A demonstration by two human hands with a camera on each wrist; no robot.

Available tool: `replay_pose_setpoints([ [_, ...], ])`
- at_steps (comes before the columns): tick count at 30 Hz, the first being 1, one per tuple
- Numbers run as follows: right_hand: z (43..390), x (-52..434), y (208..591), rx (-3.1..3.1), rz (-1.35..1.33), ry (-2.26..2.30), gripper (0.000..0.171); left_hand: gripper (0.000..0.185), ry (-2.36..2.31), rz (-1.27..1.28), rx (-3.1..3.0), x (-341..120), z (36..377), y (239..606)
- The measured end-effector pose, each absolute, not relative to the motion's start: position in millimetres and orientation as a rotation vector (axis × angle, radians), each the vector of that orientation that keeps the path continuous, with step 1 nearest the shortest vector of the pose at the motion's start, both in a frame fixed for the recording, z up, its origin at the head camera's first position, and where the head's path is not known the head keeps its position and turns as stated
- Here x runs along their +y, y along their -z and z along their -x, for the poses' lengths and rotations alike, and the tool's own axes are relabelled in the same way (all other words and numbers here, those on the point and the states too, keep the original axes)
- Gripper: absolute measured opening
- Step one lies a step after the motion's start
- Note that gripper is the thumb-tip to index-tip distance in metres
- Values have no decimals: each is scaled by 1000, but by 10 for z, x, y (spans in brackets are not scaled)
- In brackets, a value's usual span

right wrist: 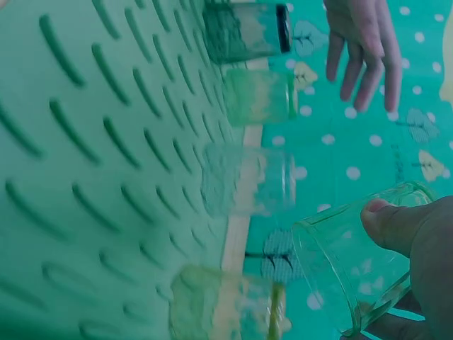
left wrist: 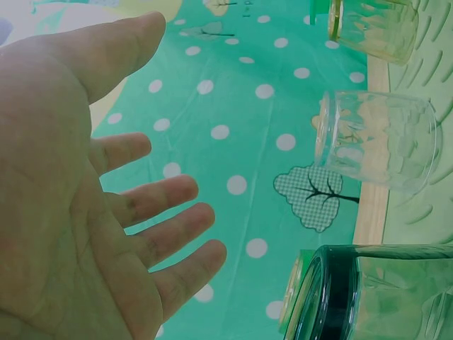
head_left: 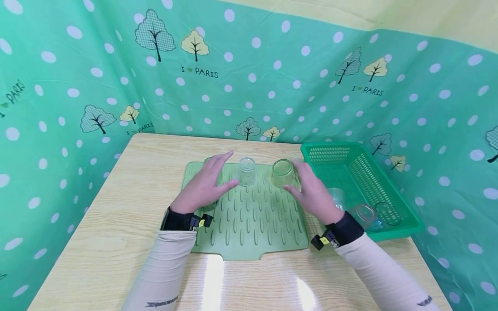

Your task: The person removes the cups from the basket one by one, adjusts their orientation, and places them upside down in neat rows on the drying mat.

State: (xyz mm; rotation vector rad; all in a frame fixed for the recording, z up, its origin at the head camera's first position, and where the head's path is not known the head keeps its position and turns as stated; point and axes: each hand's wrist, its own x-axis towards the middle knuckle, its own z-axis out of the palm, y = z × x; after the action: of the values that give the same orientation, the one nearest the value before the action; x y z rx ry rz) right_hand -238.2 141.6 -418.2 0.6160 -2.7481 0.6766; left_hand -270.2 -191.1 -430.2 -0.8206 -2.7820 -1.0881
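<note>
Head view: my right hand (head_left: 316, 195) grips a yellow-tinted glass cup (head_left: 283, 173), tilted over the ribbed green drying mat (head_left: 249, 220); my left hand (head_left: 206, 185) hovers open, fingers spread. Several glasses already stand upside down on the mat, while three clear glasses (head_left: 365, 214) wait in the green plastic basket (head_left: 404, 211).

The head view looks forward and down from above the surface (head_left: 116, 242), taking in both forearms, the ribbed green mat (head_left: 249, 224) and the basket (head_left: 404, 216) against the dotted backdrop. The left wrist view sits close behind the open left hand (left wrist: 78, 205), turned sideways, with upturned glasses (left wrist: 375, 145) near at its right edge. The right wrist view, also turned sideways and close to the mat (right wrist: 106, 177), shares that row of glasses (right wrist: 248, 180) and the left hand (right wrist: 364, 42) beyond it
</note>
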Motion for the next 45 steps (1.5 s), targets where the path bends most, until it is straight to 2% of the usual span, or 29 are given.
replay_pose_setpoints([
  [25, 2315, 572, 4553, -2682, -741, -877, 75, 89, 997, 851, -2618, -1685, 2659, 4285],
  [34, 2292, 441, 4633, -2634, -764, -919, 76, 78, 953, 892, -2661, -1632, 2627, 4293],
  [40, 2290, 376, 4672, -2623, -792, -953, 75, 59, 947, 893, -2687, -1642, 2618, 4286],
  [45, 2306, 481, 4588, -2706, -825, -915, 84, 56, 931, 893, -2726, -1648, 2614, 4260],
])
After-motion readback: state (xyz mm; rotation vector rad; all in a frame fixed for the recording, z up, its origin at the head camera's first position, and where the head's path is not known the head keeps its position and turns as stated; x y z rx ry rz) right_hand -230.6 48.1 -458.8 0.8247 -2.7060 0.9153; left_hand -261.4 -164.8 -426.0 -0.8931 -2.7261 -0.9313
